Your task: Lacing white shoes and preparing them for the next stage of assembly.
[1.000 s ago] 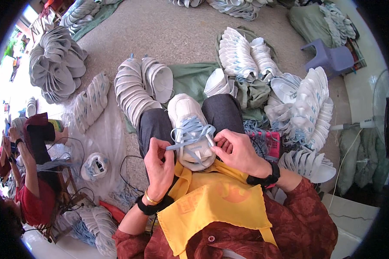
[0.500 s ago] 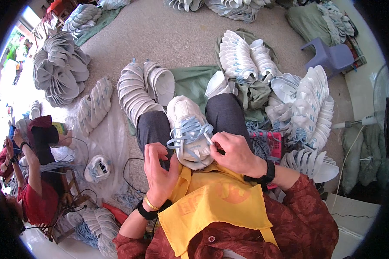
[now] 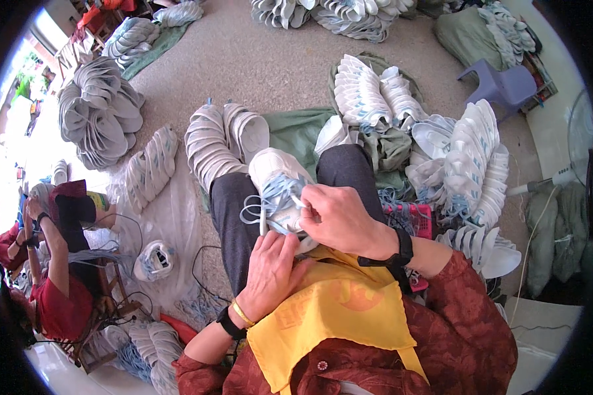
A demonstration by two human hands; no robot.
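Observation:
A white shoe upper rests between my knees, its toe pointing away from me. Light blue shoelace crosses its front in loose loops, one loop hanging out on the left. My right hand is closed over the right side of the lacing, pinching a lace end near the eyelets. At the shoe's near left edge, my left hand has its fingers bent together, with a pale lace end standing up from the fingertips. The hands partly cover the shoe's opening. A yellow apron lies below them on my lap.
Stacked white uppers stand beyond my left knee and at the right. A pink basket with blue laces sits by my right leg. One laced shoe lies left. A co-worker in red sits farther left; a purple stool stands far right.
My left hand has moved right and closed in at the shoe's near edge. My right hand has shifted left and up over the lacing. The shoe has tilted slightly left.

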